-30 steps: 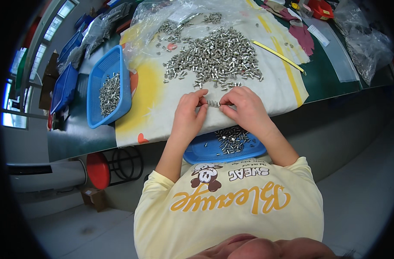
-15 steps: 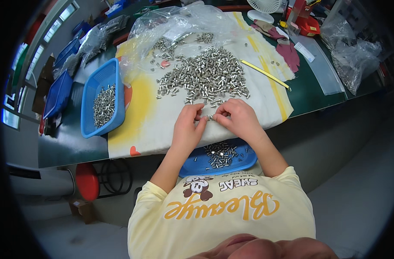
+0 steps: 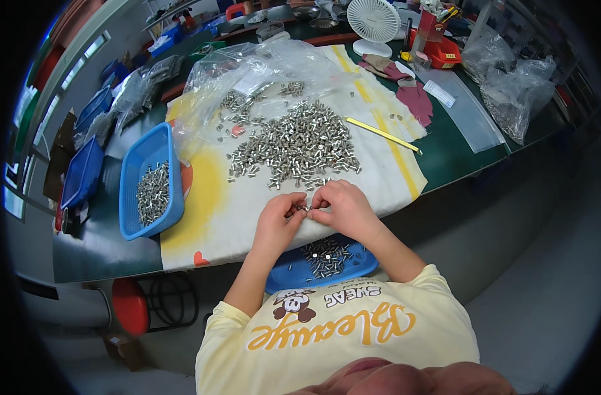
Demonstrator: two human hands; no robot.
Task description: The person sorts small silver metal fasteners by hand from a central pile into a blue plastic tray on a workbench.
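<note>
My left hand (image 3: pixel 278 216) and my right hand (image 3: pixel 343 207) meet near the front edge of the cloth, fingers closed in a pinch. Small silver metal pieces (image 3: pixel 305 208) show between the fingertips of both; how many is too small to tell. Just beyond my fingers spreads a large heap of short, stud-like silver metal pieces (image 3: pixel 300 141). Below my wrists, partly under the cloth's edge, a blue tray (image 3: pixel 287 276) holds more such pieces, some looking darker.
A blue basket (image 3: pixel 133 172) with metal pieces stands on the left of the cloth (image 3: pixel 208 227). Clear plastic bags (image 3: pixel 211 69) lie behind the heap. A yellow strip (image 3: pixel 384 135), a glove (image 3: pixel 413 104), a white fan (image 3: pixel 374 20) and a red bin (image 3: pixel 443 52) are to the right.
The view has tilted, so the table and the heap appear lower and slightly left. My hands stay together at the cloth's front, still pinching small pieces.
</note>
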